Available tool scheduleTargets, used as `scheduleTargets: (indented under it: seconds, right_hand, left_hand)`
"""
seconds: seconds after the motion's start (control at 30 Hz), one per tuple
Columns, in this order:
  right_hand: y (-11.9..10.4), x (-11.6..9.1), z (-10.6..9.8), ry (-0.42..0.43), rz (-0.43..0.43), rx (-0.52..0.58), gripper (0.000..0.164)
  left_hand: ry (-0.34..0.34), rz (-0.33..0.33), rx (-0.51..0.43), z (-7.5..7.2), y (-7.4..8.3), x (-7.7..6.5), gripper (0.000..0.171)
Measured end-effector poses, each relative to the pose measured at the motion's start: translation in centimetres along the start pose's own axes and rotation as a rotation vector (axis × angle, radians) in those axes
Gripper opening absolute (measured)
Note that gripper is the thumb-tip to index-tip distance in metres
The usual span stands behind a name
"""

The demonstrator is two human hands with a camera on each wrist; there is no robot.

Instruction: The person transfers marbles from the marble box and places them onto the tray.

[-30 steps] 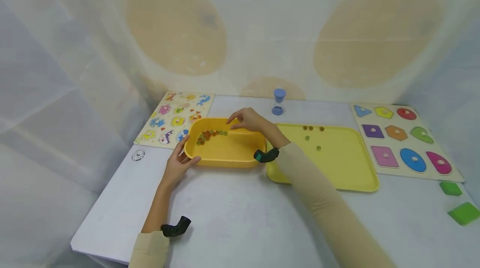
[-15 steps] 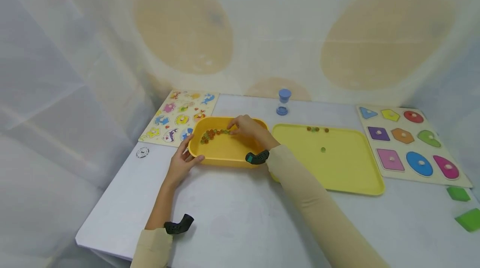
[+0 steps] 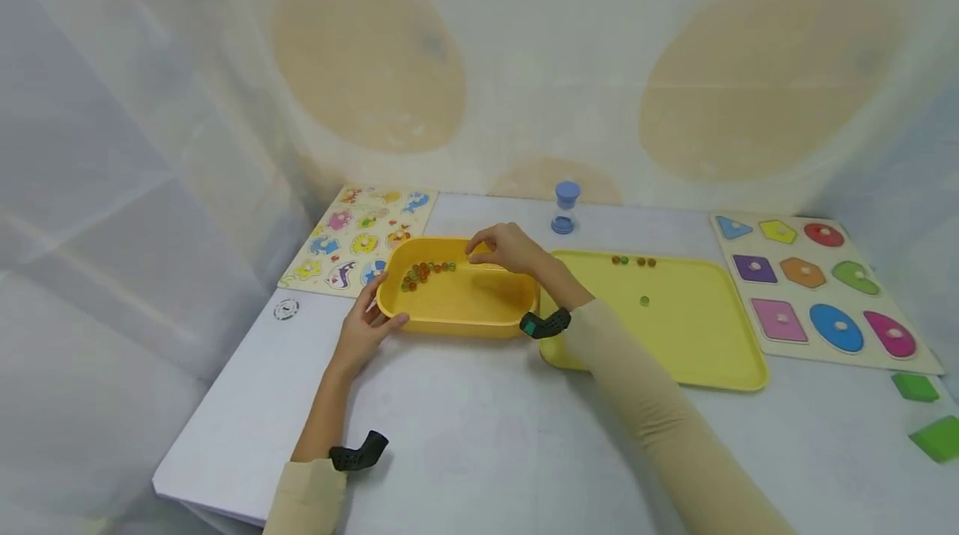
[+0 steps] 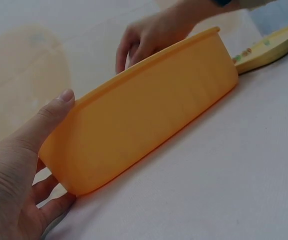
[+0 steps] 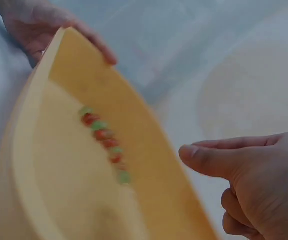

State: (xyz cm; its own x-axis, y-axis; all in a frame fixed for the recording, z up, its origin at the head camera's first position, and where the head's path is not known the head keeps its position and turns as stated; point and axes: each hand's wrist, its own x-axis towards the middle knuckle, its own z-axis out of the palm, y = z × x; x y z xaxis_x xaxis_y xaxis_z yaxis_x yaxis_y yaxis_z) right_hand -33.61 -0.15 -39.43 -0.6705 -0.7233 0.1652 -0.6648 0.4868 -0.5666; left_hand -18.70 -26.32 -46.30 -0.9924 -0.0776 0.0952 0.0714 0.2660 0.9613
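Note:
A deep orange-yellow plastic basin (image 3: 449, 325) sits on the white table. My left hand (image 3: 363, 335) grips its left end, thumb over the near rim and fingers around the outside, as the left wrist view also shows. Inside, a cluster of green and orange-red glass marbles (image 3: 419, 271) trails along the far side. Just above the basin's far rim is my right hand (image 3: 509, 250), thumb and forefinger pinched together. A marble seems to be between those fingertips, hidden by them in the right wrist view. The other fingers (image 5: 236, 220) of this hand curl under.
A shallow yellow tray (image 3: 697, 344) lies beside the basin, with several marbles near its far edge and one green marble (image 3: 644, 300) mid-tray. Peg puzzle boards (image 3: 352, 235) flank both sides. A blue sand timer (image 3: 565, 206) stands behind; green blocks (image 3: 936, 439) lie far right.
My right hand dipped to the end of the marble row, then rose back to the right. The row is one marble shorter. On the tray, a green marble rolled to the far edge.

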Motion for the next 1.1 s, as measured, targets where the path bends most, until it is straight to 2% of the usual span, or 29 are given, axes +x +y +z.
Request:
scheduleTargets:
  seconds: [0.17,0.27,0.47,0.6,0.73,0.87,1.0,1.1]
  right_hand:
    - [0.8,-4.7,-4.6,0.125,-0.046,-0.046,0.021]
    - [2.8,-7.9,-6.4,0.151,0.008,-0.067,0.022]
    - [8.4,-14.0,-7.1,0.136,0.189,-0.097,0.024]
    - [10.7,-16.5,-6.6,0.099,0.264,-0.081,0.024]
    - [11.7,-17.5,-6.4,0.089,0.288,-0.068,0.023]
    - [11.5,-17.4,-7.0,0.093,0.282,-0.097,0.027]
    - [9.4,-15.7,-7.9,0.136,0.24,-0.078,0.031]
    - [7.0,-13.1,-8.2,0.177,0.163,-0.062,0.028]
  left_hand:
    - [-0.007,-0.024,-0.005,-0.3,1.4,-0.5,0.076]
    - [0.005,-0.03,0.011,-0.5,0.6,-0.2,0.075]
    - [0.009,-0.017,0.043,-0.7,-0.5,0.1,0.074]
    - [0.002,-0.016,0.051,-0.7,-0.4,0.1,0.074]
    - [0.002,-0.023,0.05,-0.6,-0.3,0.0,0.074]
    - [-0.002,-0.033,0.041,-0.4,-0.3,0.1,0.074]
    - [-0.011,-0.038,0.037,-0.2,-0.4,0.2,0.073]
    - [-0.015,-0.035,0.036,0.0,-0.4,0.3,0.073]
